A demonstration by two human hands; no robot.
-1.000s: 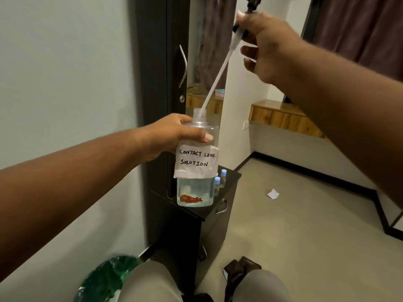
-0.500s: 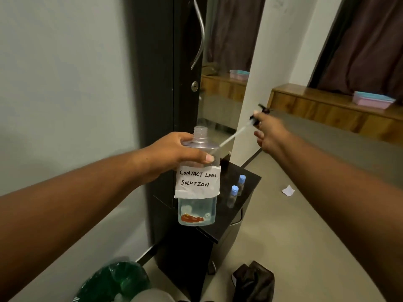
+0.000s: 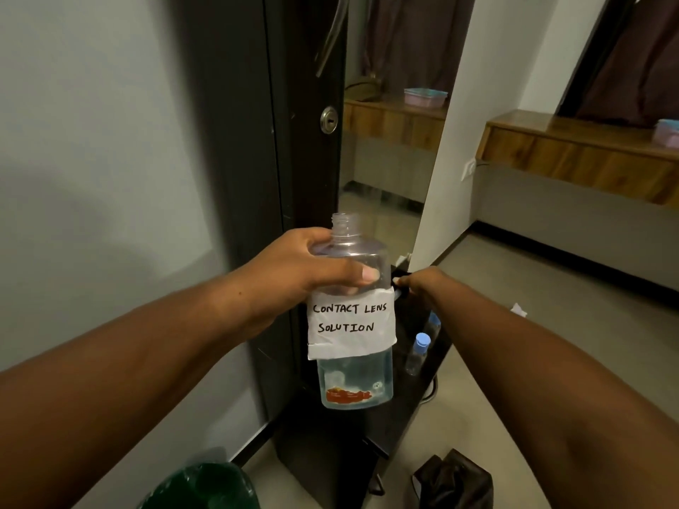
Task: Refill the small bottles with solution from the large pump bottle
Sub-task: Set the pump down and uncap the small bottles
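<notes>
My left hand grips the large clear bottle near its shoulder and holds it upright in the air. Its neck is uncapped, and a paper label reads "CONTACT LENS SOLUTION"; liquid fills the lower part. My right hand reaches behind the bottle, low over the black cabinet top, closed on the black pump head, which is mostly hidden. Two small clear bottles with blue caps stand on the cabinet: one in front, the other partly behind my right arm.
A tall dark wardrobe door with a mirror stands behind the cabinet. A green-lined bin sits at the lower left, and a dark bag lies on the floor. A wooden shelf runs along the right wall.
My right hand pulled the pump and its tube out of the large bottle, then carried it down behind the bottle to the cabinet top. The left hand kept the bottle steady.
</notes>
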